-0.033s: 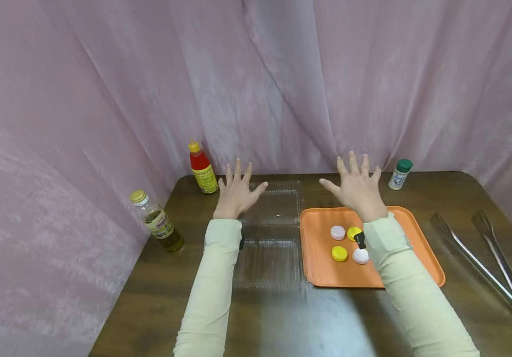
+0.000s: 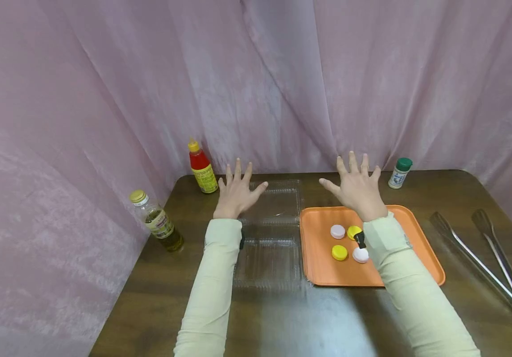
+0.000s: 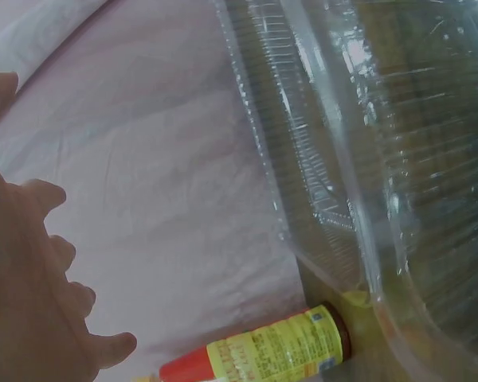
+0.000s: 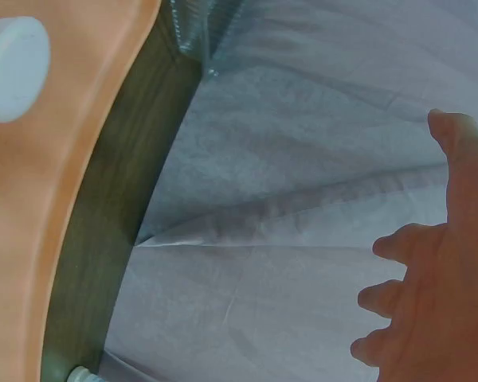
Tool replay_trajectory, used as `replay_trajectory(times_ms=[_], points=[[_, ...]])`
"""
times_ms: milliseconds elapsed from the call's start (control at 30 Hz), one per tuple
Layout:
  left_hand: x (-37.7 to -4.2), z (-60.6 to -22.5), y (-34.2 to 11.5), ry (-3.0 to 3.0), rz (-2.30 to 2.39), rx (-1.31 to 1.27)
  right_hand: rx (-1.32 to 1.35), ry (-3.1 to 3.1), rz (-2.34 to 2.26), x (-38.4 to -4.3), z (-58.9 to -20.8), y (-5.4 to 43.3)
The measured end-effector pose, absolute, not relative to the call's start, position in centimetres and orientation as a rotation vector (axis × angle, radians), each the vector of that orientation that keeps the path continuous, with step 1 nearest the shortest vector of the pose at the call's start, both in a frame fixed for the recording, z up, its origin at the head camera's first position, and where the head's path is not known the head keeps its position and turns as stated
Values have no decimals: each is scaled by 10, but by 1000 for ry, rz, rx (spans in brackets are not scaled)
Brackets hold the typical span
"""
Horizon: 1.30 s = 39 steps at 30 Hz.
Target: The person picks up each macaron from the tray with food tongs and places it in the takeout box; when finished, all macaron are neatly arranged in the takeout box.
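My left hand (image 2: 235, 194) is held out with fingers spread, over the left edge of a clear plastic hinged container (image 2: 270, 255) that lies opened flat. My right hand (image 2: 357, 191) is spread the same way above the back of an orange tray (image 2: 320, 275). Neither hand holds anything. On the tray lie two yellow discs, one in front (image 2: 339, 253) and one partly covered by a black strap end, and two whitish discs (image 2: 337, 231). In the left wrist view a red and yellow squeeze bottle (image 3: 275, 350) lies beyond the fingers.
An oil bottle (image 2: 159, 223) with a gold cap stands at the table's left edge. At the back right is a small green-capped shaker (image 2: 400, 173). Metal tongs (image 2: 483, 265) lie right of the tray. A pink curtain (image 2: 264, 89) hangs behind the table.
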State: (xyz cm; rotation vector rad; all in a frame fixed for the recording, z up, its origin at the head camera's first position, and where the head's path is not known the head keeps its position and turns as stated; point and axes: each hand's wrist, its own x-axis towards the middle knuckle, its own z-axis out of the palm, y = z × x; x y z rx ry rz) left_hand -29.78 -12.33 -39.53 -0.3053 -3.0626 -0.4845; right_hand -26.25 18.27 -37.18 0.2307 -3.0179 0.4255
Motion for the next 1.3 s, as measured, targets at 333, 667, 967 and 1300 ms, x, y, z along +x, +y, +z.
replay_trajectory(times_ms=[333, 667, 967, 1300], points=[[-299, -400, -119, -3053, -472, -341, 247, -3037, 437, -262, -375, 176], [-301, -400, -131, -3070, -491, -352, 250, -3040, 465, -264, -376, 183], [-298, -384, -162, -3024, -628, -340, 276, -3014, 597, -259, -368, 211], [-276, -384, -184, -2934, -689, -419, 380, -2859, 677, -237, -373, 236]])
